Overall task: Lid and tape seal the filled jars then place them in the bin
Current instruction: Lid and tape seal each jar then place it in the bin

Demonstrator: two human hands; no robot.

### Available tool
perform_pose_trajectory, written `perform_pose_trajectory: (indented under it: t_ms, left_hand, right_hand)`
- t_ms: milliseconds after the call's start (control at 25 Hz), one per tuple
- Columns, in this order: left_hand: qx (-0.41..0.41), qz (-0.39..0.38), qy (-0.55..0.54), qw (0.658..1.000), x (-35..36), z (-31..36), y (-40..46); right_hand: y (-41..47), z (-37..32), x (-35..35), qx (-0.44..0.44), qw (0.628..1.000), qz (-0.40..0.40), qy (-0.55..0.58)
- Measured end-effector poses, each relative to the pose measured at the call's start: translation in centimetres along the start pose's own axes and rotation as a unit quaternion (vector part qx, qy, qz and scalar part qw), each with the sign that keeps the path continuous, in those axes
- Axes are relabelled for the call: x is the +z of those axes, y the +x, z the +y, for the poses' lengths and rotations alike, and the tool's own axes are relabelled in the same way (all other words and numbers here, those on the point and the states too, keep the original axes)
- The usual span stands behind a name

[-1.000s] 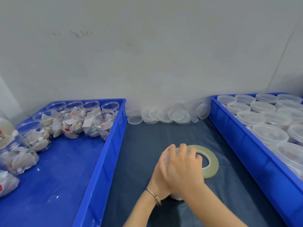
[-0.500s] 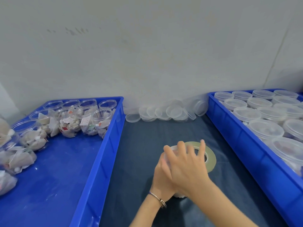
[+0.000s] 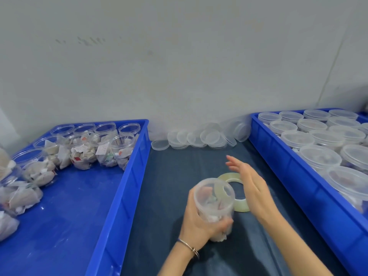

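Note:
A clear plastic jar (image 3: 214,198) filled with small packets stands on the dark mat with a clear lid on top. My left hand (image 3: 196,222) grips its lower wall from the left. My right hand (image 3: 250,184) hovers just right of the jar with fingers straight, touching nothing. A roll of clear tape (image 3: 238,193) lies flat on the mat behind and right of the jar, partly hidden by it. A blue bin (image 3: 294,176) on the right holds several lidded jars (image 3: 318,158).
A blue bin (image 3: 123,188) on the left holds several open filled jars (image 3: 121,150) along its back and left side. Loose clear lids (image 3: 199,138) lie piled against the wall between the bins. The dark mat (image 3: 169,176) covers the table between them.
My right hand has lifted off the jar's lid and moved right, fingers now spread. The left hand still holds the jar, which now shows fully.

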State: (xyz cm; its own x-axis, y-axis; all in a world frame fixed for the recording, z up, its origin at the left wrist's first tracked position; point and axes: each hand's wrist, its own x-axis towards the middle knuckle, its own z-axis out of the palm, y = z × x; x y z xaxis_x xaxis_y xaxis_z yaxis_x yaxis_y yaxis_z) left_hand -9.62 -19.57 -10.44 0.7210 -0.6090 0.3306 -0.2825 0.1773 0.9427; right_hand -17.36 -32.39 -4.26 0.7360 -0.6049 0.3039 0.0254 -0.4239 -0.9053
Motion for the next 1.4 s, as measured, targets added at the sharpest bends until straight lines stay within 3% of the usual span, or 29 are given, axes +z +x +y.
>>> perform_pose_trajectory:
  t_ms: [80, 160, 200, 280, 360, 400, 440, 480, 520, 560, 640, 800, 880, 1240, 1400]
  left_hand:
    - [-0.012, 0.025, 0.034, 0.999, -0.6, -0.2, -0.1]
    - [-0.014, 0.041, 0.057, 0.997, -0.9, 0.1, 0.2]
    - [-0.011, 0.042, 0.071, 0.997, -1.0, 0.2, 0.3]
    - [-0.008, 0.036, 0.080, 0.996, -1.0, 1.3, 0.1]
    - [0.053, 0.062, 0.107, 0.991, -1.0, 2.5, -0.2]
    - [0.099, 0.098, 0.128, 0.982, -1.1, 3.2, -0.1]
    - [0.145, 0.131, 0.147, 0.970, -1.2, 3.8, 0.1]
    - [0.180, 0.143, 0.163, 0.959, -1.2, 4.5, 0.3]
    - [0.196, 0.128, 0.173, 0.957, -1.1, 5.4, 0.5]
    - [0.198, 0.098, 0.183, 0.958, -0.9, 6.2, 0.7]
    - [0.163, 0.018, 0.207, 0.964, -0.1, 7.9, 1.0]
    - [0.040, -0.148, 0.202, 0.967, 1.4, 8.9, 1.8]
    - [0.023, -0.181, 0.185, 0.966, 1.6, 9.0, 1.5]
    - [0.147, -0.025, 0.173, 0.973, 1.7, 9.0, -0.4]
    - [0.066, 0.035, 0.055, 0.996, 1.1, 9.4, 0.4]
  right_hand:
    - [-0.6, 3.0, -1.7, 0.075, 0.969, -0.074, -0.223]
    - [-1.9, 5.8, -1.9, 0.149, 0.872, -0.213, -0.416]
    - [-2.5, 6.6, -1.8, 0.149, 0.833, -0.235, -0.478]
    - [-3.1, 6.7, -1.7, 0.094, 0.785, -0.207, -0.577]
    - [-3.1, 5.9, -1.7, 0.015, 0.755, -0.167, -0.634]
    - [-3.0, 5.5, -1.5, 0.011, 0.787, -0.145, -0.600]
    - [-2.9, 4.6, -1.4, 0.036, 0.850, -0.109, -0.515]
    - [-2.7, 3.3, -1.5, 0.088, 0.918, -0.050, -0.383]
    - [-2.6, 1.9, -1.8, 0.152, 0.961, -0.005, -0.230]
    - [-2.6, 0.7, -2.3, 0.189, 0.976, 0.028, -0.105]
    - [-3.5, -1.1, -3.3, 0.187, 0.981, 0.041, 0.024]
    - [-6.4, -3.7, -2.9, 0.050, 0.998, 0.024, 0.012]
    - [-7.2, -4.2, -2.7, 0.009, 1.000, 0.021, -0.004]
    - [-7.7, -4.0, -2.1, -0.052, 0.990, 0.034, -0.125]
    - [-8.2, -3.7, -2.5, -0.111, 0.965, 0.020, -0.236]
